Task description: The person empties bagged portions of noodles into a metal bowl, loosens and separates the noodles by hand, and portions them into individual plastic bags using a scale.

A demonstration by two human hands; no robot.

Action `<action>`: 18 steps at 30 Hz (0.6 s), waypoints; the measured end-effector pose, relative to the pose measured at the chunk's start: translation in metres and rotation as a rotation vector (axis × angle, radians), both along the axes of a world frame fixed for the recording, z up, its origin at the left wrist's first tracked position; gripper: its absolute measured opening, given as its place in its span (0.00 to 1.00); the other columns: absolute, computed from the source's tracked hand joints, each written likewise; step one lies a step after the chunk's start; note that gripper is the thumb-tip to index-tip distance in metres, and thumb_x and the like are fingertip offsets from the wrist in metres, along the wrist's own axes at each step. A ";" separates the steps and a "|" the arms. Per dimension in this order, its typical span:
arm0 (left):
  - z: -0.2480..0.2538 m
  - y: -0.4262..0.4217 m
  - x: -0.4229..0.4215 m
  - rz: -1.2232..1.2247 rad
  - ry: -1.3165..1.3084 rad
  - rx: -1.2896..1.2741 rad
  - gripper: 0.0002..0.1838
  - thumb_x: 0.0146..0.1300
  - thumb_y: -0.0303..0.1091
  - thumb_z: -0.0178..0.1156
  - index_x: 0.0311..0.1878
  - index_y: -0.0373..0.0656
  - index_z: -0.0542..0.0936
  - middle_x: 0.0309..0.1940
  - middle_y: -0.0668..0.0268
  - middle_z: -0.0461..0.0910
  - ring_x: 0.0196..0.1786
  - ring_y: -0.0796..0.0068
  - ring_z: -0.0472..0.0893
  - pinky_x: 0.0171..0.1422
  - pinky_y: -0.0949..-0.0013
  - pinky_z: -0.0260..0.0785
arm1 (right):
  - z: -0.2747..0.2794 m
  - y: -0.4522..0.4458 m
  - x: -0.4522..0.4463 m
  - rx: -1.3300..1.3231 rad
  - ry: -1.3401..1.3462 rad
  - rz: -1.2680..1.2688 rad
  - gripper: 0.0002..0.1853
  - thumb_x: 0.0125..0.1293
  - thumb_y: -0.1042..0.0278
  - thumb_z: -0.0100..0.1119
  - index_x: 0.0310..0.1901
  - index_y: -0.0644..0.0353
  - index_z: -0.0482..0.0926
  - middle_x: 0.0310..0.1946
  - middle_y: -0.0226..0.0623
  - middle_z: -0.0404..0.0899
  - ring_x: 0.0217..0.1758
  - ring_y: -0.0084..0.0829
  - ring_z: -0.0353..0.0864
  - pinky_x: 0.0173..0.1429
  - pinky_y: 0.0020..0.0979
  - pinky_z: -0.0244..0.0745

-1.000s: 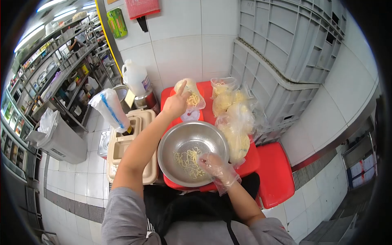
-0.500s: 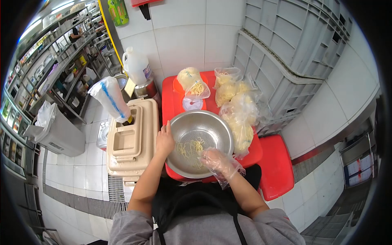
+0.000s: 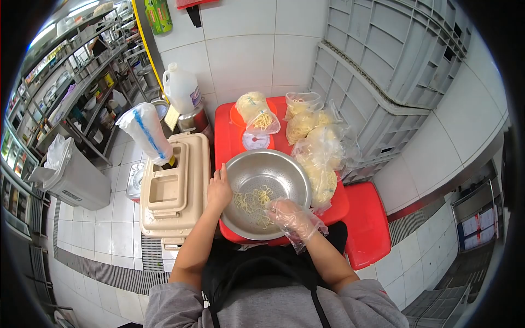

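Observation:
A wide steel bowl [image 3: 292,177] rests at the front of the red table, with thin yellow noodles [image 3: 252,200] scattered over its bottom. My left hand [image 3: 220,191] is bare and grips the bowl's left rim, fingers over the edge. Inside the bowl, at its lower right, my right hand [image 3: 289,216] wears a loose clear plastic glove. Its fingers are curled down against the noodle strands, and the palm side is hidden. Behind the bowl stands a dial scale [image 3: 257,141] with an orange pan; a bag of noodles [image 3: 253,106] lies on that pan.
Several clear bags of noodles [image 3: 322,158] lie right of the bowl on the red table [image 3: 227,123]. A beige lidded container [image 3: 169,205] bearing a plastic-wrapped bottle [image 3: 145,134] stands at left. Grey crates [image 3: 372,104] are stacked behind right, near a red stool [image 3: 367,224].
The view has shifted slightly. My right hand stays low in the bowl with only a slight shift, and the noodles lie a little differently. My left hand keeps its hold on the rim.

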State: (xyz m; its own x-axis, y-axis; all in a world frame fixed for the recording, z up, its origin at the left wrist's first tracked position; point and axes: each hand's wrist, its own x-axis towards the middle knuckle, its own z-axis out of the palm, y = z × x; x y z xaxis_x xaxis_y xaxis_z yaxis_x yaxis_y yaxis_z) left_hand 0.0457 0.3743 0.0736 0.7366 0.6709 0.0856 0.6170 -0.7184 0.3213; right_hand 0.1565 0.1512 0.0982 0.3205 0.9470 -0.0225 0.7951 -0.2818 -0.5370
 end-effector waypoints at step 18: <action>0.103 0.008 0.123 -0.101 -0.471 0.112 0.18 0.54 0.34 0.58 0.51 0.52 0.80 0.68 0.42 0.53 0.51 0.48 0.76 0.54 0.53 0.69 | 0.076 0.158 0.116 0.396 -0.092 -0.383 0.13 0.59 0.61 0.55 0.41 0.60 0.79 0.34 0.50 0.80 0.41 0.49 0.79 0.42 0.46 0.74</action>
State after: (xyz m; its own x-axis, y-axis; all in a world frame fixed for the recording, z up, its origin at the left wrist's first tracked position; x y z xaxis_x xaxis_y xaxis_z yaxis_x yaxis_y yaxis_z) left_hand 0.1686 0.3818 0.1771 0.6616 0.5654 0.4926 0.3486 -0.8135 0.4654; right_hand 0.2730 0.3094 0.1742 0.6270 0.6931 0.3556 0.7242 -0.3505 -0.5939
